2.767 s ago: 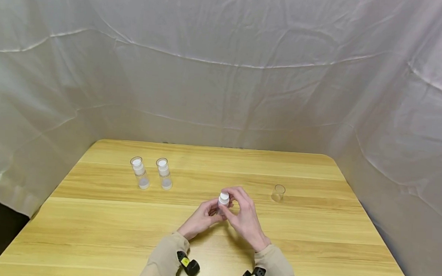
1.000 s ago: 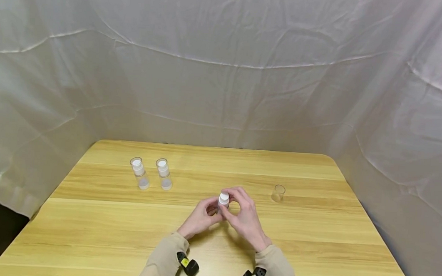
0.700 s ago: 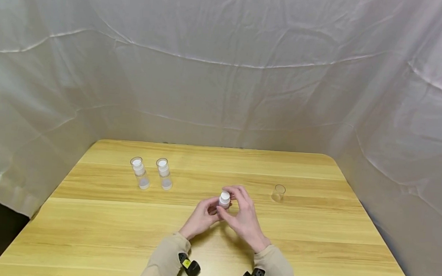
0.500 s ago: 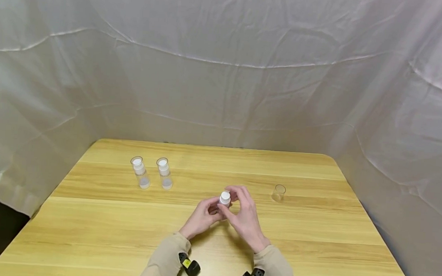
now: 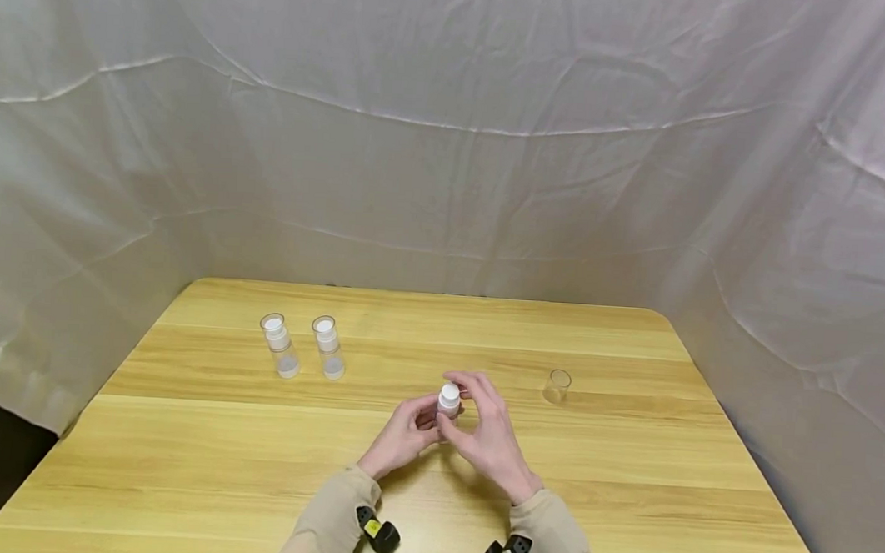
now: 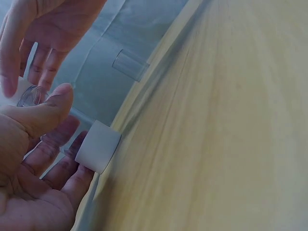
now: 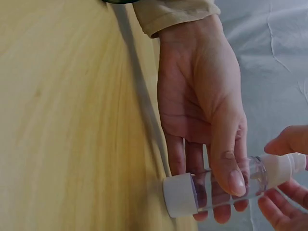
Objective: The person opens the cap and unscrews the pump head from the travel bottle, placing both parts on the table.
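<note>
A small pump bottle [image 5: 449,398] is upright between both hands in the middle of the table. Its body [image 7: 209,187] is clear, with a white base [image 6: 98,147] and a white pump top [image 7: 279,169]. My left hand [image 5: 402,435] grips the clear body, thumb on one side and fingers on the other. Opposite it, my right hand [image 5: 490,442] holds the white upper part between thumb and fingers. The base is at or just above the tabletop; I cannot tell if it touches. A clear cap [image 5: 557,386] stands to the right, apart from both hands.
Two similar pump bottles, a left one [image 5: 279,347] and a right one [image 5: 329,350], stand side by side at the back left with clear caps on. Pale cloth [image 5: 447,185] hangs behind and beside the wooden table [image 5: 664,489].
My right thumb and fingers have shifted a little around the bottle's white top, and the bottle has moved very slightly. The left hand keeps its hold. The clear cap and other bottles stay put.
</note>
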Action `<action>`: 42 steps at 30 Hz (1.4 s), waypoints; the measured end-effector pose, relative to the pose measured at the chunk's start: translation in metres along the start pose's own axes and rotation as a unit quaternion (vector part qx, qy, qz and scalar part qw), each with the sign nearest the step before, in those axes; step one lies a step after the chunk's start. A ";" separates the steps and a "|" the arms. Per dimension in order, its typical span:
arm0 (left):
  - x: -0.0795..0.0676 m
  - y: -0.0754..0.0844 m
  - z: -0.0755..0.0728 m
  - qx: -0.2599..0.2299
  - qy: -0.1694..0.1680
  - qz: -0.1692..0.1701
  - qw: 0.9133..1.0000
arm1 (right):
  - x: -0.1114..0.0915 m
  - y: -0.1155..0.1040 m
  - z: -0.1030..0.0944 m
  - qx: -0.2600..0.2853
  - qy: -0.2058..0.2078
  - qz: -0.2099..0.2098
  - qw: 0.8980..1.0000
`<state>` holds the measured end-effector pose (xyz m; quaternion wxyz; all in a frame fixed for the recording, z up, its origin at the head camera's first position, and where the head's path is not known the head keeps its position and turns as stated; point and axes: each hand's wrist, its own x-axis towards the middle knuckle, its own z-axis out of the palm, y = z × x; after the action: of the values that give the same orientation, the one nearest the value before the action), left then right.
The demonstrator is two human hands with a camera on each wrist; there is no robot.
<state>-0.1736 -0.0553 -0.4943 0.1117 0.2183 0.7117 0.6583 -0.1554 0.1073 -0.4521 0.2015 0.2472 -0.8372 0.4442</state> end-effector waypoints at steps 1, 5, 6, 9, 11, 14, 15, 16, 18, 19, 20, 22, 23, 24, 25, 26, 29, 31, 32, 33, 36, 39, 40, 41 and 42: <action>0.000 0.000 0.000 -0.002 -0.001 0.002 1.000 | 0.000 -0.001 0.000 -0.003 0.004 0.004 1.000; 0.000 0.000 0.000 -0.004 0.000 0.002 1.000 | 0.000 -0.003 0.004 -0.023 0.039 0.006 0.999; 0.000 0.000 0.000 -0.003 0.002 0.001 1.000 | 0.000 -0.002 0.005 -0.028 0.049 0.001 0.998; 0.000 0.001 0.001 0.001 0.005 -0.004 1.000 | 0.001 -0.002 0.007 -0.035 0.065 -0.012 0.997; 0.000 0.002 0.001 0.001 0.004 -0.003 1.000 | 0.001 -0.002 0.007 -0.033 0.066 -0.017 0.997; 0.000 0.002 0.001 0.002 0.002 -0.002 1.000 | 0.001 -0.002 0.006 -0.022 0.054 -0.015 0.998; 0.000 0.002 0.001 0.003 0.002 -0.001 1.000 | 0.001 -0.002 0.005 -0.017 0.050 -0.016 0.998; 0.000 0.002 0.001 0.003 0.001 -0.001 1.000 | 0.001 -0.002 0.004 -0.011 0.045 -0.018 0.999; 0.001 0.002 0.001 0.002 0.001 0.000 1.000 | 0.001 -0.001 0.004 -0.002 0.033 -0.022 0.999; 0.001 0.001 0.000 0.003 0.000 0.003 1.000 | 0.001 -0.001 0.003 0.000 0.027 -0.022 0.999; 0.001 0.001 0.000 0.002 -0.001 0.005 1.000 | 0.000 -0.001 0.003 0.000 0.021 -0.022 1.000; 0.001 0.000 0.000 0.001 -0.001 0.008 1.000 | 0.000 -0.001 0.004 -0.004 0.015 -0.017 1.000; 0.001 0.000 0.000 0.001 -0.001 0.010 1.000 | -0.001 -0.001 0.004 -0.007 0.014 -0.014 1.000; 0.000 0.000 0.000 0.002 -0.002 0.012 1.000 | -0.001 0.000 0.005 -0.010 0.015 -0.010 1.000; 0.000 0.000 0.000 0.003 -0.001 0.014 1.000 | -0.001 0.000 0.006 -0.014 0.018 -0.008 1.000; 0.000 -0.001 0.000 0.002 -0.001 0.015 1.000 | -0.001 -0.001 0.006 -0.017 0.022 -0.006 1.000; 0.000 -0.001 0.000 0.004 -0.001 0.017 1.000 | -0.001 0.000 0.008 -0.026 0.038 -0.011 0.999; 0.000 -0.001 0.000 0.003 -0.001 0.015 1.000 | -0.001 0.001 0.009 -0.034 0.047 -0.018 0.998; 0.000 -0.001 0.000 0.002 -0.001 0.014 1.000 | -0.001 0.001 0.009 -0.035 0.049 -0.022 0.998; 0.000 -0.001 0.000 0.002 -0.001 0.013 1.000 | -0.001 0.001 0.008 -0.036 0.050 -0.027 0.998; 0.000 0.000 0.000 0.003 -0.002 0.013 1.000 | 0.000 0.002 0.007 -0.026 0.044 -0.035 0.998; 0.000 0.000 0.000 0.001 -0.004 0.014 1.000 | 0.000 0.003 0.007 -0.011 0.034 -0.037 0.999; 0.000 0.000 0.000 0.000 -0.005 0.014 1.000 | 0.000 0.003 0.006 -0.007 0.032 -0.035 0.999; 0.000 0.000 0.000 -0.002 -0.005 0.013 1.000 | 0.000 0.003 0.006 -0.005 0.032 -0.033 0.999; 0.000 0.000 0.000 -0.004 -0.006 0.012 1.000 | 0.000 0.003 0.007 -0.005 0.031 -0.030 0.999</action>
<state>-0.1741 -0.0554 -0.4942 0.1086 0.2300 0.7057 0.6613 -0.1575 0.1030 -0.4575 0.2421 0.2569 -0.8250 0.4412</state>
